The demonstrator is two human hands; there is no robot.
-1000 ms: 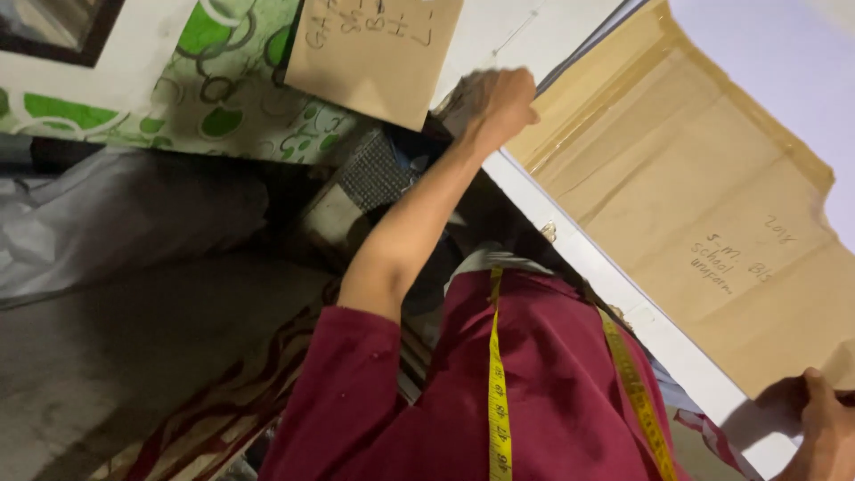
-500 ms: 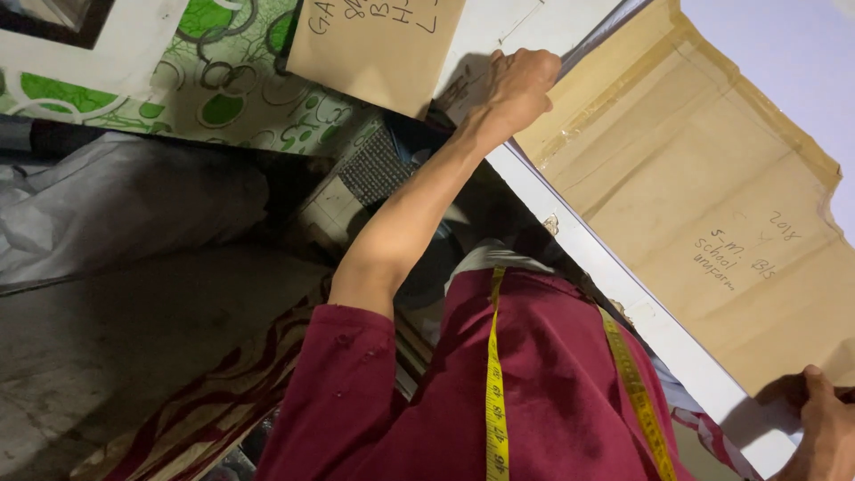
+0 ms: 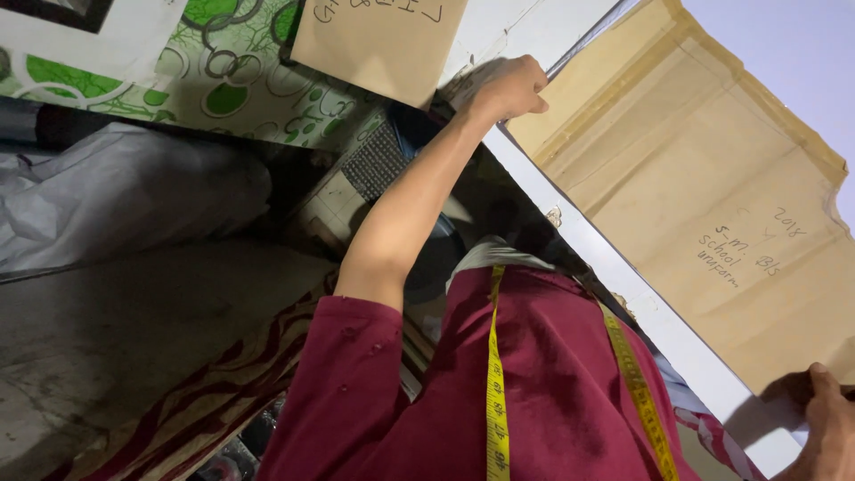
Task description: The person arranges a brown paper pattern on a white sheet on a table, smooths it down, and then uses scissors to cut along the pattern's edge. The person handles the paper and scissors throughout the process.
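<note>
A large brown paper sheet with handwriting lies on a white table. My left hand reaches out on a bare arm to the sheet's far corner, its fingers curled over the edge there. At the lower right, my right hand grips the sheet's near edge and is partly cut off by the frame. A yellow measuring tape hangs around my neck over my maroon shirt.
A second brown paper piece hangs above my left hand against a green and white patterned wall. A grey plastic-wrapped bundle lies at left. A striped red cloth lies beside a grey floor below.
The view has shifted slightly. My left hand sits a little higher at the sheet's far corner. My right hand stays on the near edge.
</note>
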